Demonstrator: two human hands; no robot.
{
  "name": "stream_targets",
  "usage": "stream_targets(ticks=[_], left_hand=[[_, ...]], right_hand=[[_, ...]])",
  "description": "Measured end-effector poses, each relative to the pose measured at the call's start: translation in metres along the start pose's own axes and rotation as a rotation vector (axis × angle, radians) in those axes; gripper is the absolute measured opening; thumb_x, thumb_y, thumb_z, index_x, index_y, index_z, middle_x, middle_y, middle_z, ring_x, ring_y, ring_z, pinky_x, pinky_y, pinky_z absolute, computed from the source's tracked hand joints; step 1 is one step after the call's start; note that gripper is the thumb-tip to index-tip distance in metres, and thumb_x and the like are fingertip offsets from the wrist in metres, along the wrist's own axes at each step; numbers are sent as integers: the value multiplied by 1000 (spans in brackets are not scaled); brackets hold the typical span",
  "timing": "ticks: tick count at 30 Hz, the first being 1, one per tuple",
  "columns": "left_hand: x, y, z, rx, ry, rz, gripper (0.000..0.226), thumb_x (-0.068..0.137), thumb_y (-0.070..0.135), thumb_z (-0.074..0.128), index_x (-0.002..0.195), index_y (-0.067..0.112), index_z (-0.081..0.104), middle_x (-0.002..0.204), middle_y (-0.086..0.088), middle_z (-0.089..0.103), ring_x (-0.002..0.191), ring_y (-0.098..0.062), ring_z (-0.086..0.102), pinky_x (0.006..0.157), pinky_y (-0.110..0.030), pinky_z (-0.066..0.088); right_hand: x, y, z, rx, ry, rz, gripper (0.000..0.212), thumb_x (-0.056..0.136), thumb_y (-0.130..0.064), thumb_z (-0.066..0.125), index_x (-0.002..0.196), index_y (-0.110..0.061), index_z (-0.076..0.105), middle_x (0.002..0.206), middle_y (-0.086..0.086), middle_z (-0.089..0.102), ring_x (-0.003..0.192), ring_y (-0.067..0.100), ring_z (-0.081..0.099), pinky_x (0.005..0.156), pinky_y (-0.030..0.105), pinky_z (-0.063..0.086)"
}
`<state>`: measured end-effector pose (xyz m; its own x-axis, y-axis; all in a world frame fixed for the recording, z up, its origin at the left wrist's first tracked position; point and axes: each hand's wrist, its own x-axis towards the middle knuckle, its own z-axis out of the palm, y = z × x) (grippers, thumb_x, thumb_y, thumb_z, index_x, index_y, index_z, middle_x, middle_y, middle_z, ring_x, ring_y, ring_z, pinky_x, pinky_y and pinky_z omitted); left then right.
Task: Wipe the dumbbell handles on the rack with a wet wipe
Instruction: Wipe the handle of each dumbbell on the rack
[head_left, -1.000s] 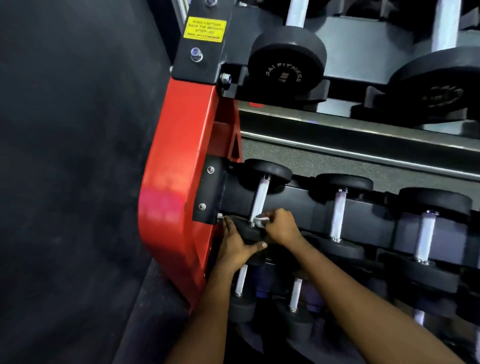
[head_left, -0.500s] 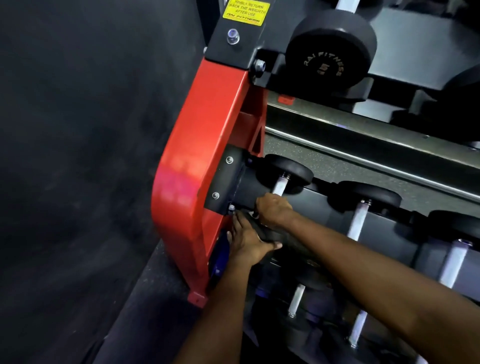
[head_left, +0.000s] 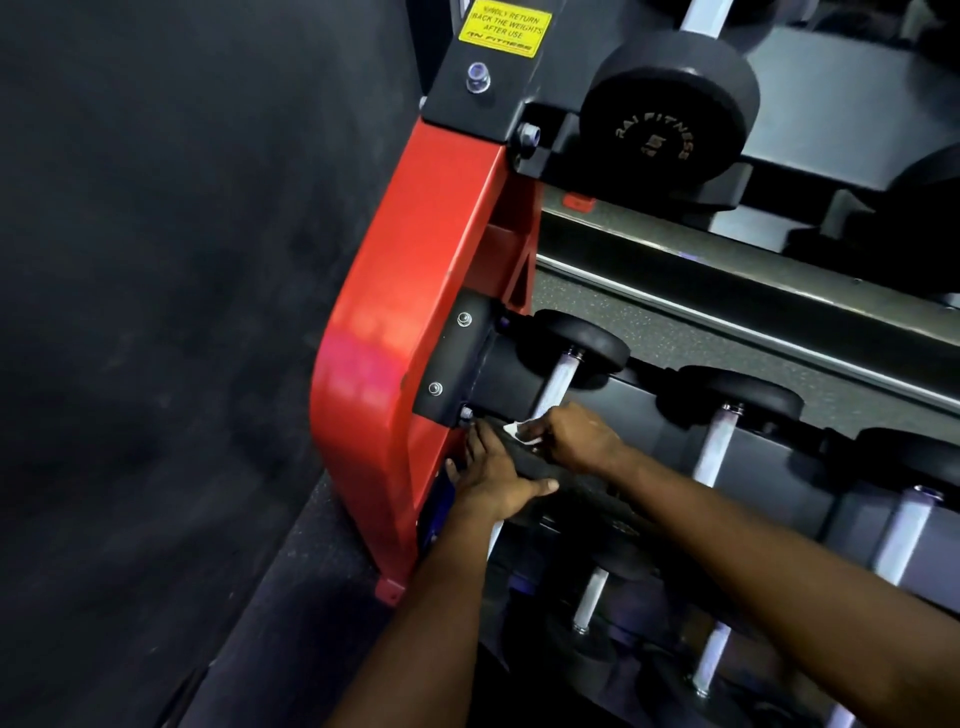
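Rack (head_left: 405, 338), red side frame, several tiers of dumbbells. Work is on the middle tier, end dumbbell (head_left: 576, 345) right beside the frame. Its handle (head_left: 555, 384) runs from the far head down toward the near head (head_left: 540, 467); upper stretch bare and pale, lower end covered by the right hand.

Step, as I judge it: wiping this first handle, at its lower end next to the near head. Other handles on the tier, e.g. the next handle (head_left: 714, 449), untouched, so task looks early. Next move likely calls for sliding the wipe up along the handle toward the far head, or twisting round it to reach the underside, while the dumbbell is kept from rolling; then shift right to the next handle. Tight gap between head and frame, risk of the wipe snagging or slipping out.

Left hand (head_left: 488, 478): laid over the near head, fingers straight and spread toward the frame, thumb along the head's front edge, bracing, nothing held. Forearm comes up from bottom centre.

Right hand (head_left: 576, 439): knuckles up, fingers curled, pinching the wipe (head_left: 521, 431) against the handle's base. Forearm enters from lower right.

Wipe: small white wad, only a corner shows past the fingertips, touching the handle just above the near head.
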<state>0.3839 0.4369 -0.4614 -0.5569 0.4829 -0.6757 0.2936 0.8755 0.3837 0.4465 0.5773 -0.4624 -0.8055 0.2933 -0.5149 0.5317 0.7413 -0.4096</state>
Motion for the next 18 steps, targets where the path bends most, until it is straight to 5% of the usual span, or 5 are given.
stream_targets(ticks=[5,11,16,18], left_hand=[[-2,0,-2,15,-11,0,145,65,69,78,153,6,-19,166,-9,-12,153,-20,-8,122,-55,0],[-7,4,-5,29,-11,3,143,67,68,77,154,5,-17,165,-11,-11,153,-22,-7,121,-55,0],[-8,3,-6,33,-13,3,142,67,67,77,154,6,-17,165,-11,-11,153,-24,-6,121,-56,0],[-7,3,-6,38,-11,3,142,67,68,77,154,6,-17,165,-11,-11,153,-23,-6,121,-57,1]], right_hand=[[-19,16,6,106,80,-108,41,85,-11,59,120,-29,69,127,-8,62,121,11,56,101,27,48],[-27,33,17,245,146,-149,44,79,9,56,111,-14,74,116,-3,69,113,3,60,101,17,45],[-30,45,18,434,93,166,41,79,6,54,94,-23,79,85,0,76,63,-9,61,67,13,48],[-25,43,20,552,212,369,21,85,-10,66,91,-25,78,76,-4,69,69,1,61,66,19,44]])
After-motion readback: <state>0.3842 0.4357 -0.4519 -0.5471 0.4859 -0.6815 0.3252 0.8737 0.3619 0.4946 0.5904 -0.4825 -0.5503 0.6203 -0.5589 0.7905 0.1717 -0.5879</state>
